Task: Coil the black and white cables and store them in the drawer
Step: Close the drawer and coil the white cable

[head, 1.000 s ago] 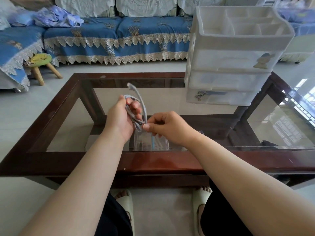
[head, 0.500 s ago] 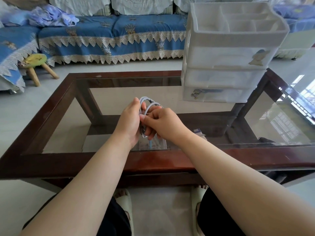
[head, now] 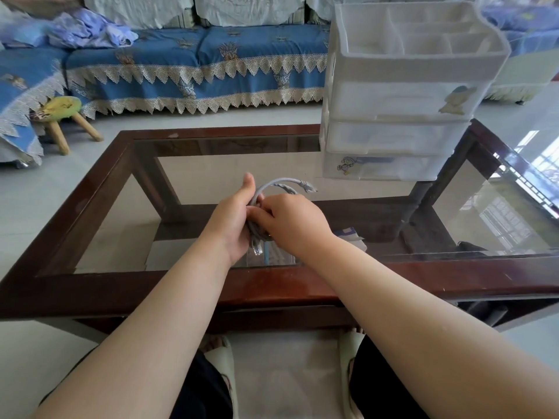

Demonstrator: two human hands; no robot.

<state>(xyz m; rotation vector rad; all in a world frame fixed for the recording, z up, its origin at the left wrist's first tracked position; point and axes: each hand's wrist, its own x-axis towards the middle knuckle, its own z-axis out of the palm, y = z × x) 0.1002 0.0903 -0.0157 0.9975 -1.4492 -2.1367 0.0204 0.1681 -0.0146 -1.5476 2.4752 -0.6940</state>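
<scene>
From the head camera, both hands meet above the glass table (head: 121, 225). The left hand (head: 231, 220) is wrapped around a bundle of pale grey cable (head: 279, 183), thumb up; the right hand (head: 292, 220) pinches the loops against it, one plug end sticking out to the right. Coiling looks nearly finished for this cable. The drawer unit (head: 402, 98) appears shut, so storing remains. I can't make out any black cable, possibly already stored.
</scene>
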